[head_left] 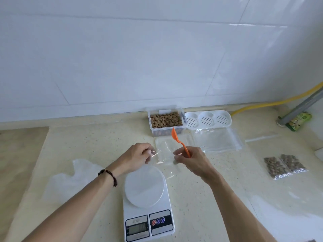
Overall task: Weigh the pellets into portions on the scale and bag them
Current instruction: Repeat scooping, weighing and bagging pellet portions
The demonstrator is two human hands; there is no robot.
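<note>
Left hand point(138, 155) pinches clear plastic bag point(164, 154) edge; right hand point(189, 160), gripping orange plastic spoon point(180, 142), pinches opposite edge at 3 o'clock; best pull mouth wide first

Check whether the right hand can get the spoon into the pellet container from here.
Probably yes: the right hand holds the orange spoon, its bowl beside the open pellet container. But both hands hold the clear bag.

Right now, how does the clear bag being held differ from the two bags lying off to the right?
The held bag is empty; the two bags on the right are filled with brown pellets. The held bag is pinched between the left hand and the right hand above the counter; the filled bags lie flat, untouched. All are clear plastic.
</note>
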